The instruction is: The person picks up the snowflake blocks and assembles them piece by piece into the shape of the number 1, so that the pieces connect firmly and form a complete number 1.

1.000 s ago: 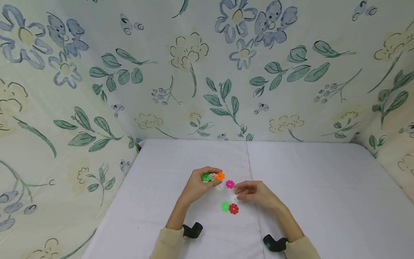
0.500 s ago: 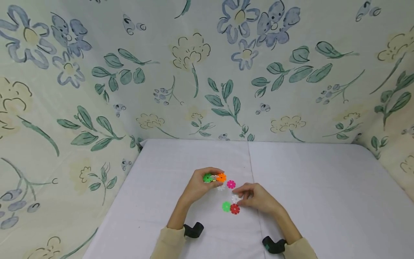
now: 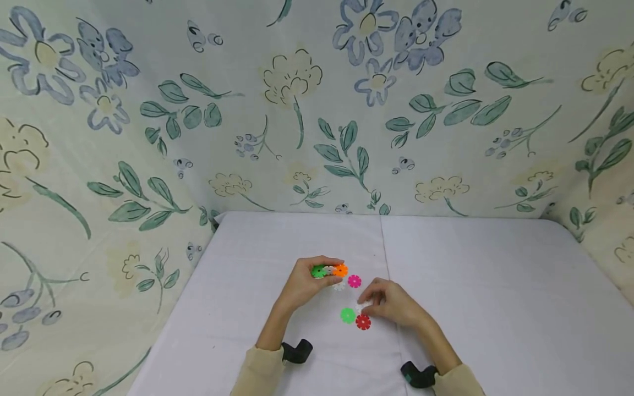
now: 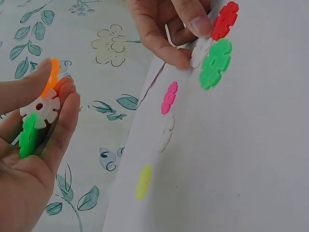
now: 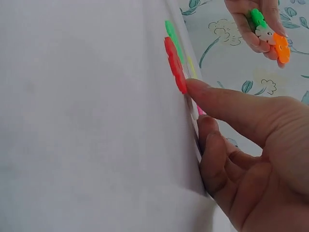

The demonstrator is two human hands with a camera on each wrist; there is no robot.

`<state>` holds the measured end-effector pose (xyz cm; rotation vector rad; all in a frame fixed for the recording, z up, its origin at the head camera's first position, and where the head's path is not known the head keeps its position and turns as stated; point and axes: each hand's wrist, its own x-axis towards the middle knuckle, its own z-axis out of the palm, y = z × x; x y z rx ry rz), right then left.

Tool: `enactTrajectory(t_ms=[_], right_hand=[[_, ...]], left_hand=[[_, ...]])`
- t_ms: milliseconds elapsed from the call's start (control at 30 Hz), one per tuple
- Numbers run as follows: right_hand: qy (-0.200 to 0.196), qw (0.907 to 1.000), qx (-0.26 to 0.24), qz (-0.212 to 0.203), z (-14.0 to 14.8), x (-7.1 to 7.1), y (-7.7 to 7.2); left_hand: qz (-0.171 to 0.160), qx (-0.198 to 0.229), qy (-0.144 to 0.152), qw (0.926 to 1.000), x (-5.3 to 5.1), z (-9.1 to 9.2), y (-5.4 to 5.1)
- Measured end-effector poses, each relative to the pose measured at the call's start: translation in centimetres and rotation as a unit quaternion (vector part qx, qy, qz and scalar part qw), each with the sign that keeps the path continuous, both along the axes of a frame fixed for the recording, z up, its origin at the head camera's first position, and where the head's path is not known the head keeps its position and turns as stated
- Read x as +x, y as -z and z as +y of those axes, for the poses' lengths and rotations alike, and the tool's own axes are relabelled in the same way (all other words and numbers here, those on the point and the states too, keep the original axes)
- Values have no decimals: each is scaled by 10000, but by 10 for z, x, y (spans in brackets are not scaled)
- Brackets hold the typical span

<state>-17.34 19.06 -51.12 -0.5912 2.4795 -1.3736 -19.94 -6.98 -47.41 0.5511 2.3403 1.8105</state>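
Note:
My left hand (image 3: pixel 304 279) holds a short chain of interlocking flower-shaped plastic discs above the table: a green disc (image 4: pixel 29 135), a white disc (image 4: pixel 42 107) and an orange disc (image 4: pixel 52 77). Down on the tabletop, my right hand (image 3: pixel 391 303) pinches a loose white disc (image 4: pixel 199 52) between thumb and fingers, which partly cover it. Right beside that thumb lies a red disc (image 3: pixel 363 322), with a light green disc (image 3: pixel 348 315) to its left.
Farther back on the white table (image 3: pixel 470 286) lie a pink disc (image 3: pixel 354 281) and another white disc (image 3: pixel 339 286). A yellow disc (image 4: pixel 144 182) shows in the left wrist view. Floral cloth (image 3: pixel 292 165) rises behind and at the sides of the table.
The right thumb and fingers have closed on the loose white disc. The red disc has shifted slightly right, away from the green one. The left hand and its chain stay nearly still.

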Motion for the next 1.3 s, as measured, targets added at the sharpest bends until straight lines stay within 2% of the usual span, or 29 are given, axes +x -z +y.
enactTrajectory(t_ms=[367, 700, 900, 1000, 1100, 1200, 1300], right_hand=[[-200, 9990, 314, 261, 1, 1, -3], [-246, 9989, 362, 178, -4, 3, -5], [126, 9991, 342, 221, -1, 2, -4], [375, 9991, 40, 175, 1, 2, -7], [645, 9957, -621, 256, 2, 2, -10], [947, 9846, -1393, 472, 1, 2, -15], [1080, 9731, -1893, 743, -1, 2, -18]], left_hand=[[54, -55, 36, 10000, 0, -1, 0], [18, -177, 78, 9998, 2, -1, 1], [-32, -106, 149, 9998, 2, 0, 1], [-60, -72, 179, 9998, 1, 0, 2], [-47, -60, 175, 9998, 1, 1, 3], [-38, -74, 155, 9998, 1, 2, 2], [-38, -81, 154, 9998, 1, 3, 2]])
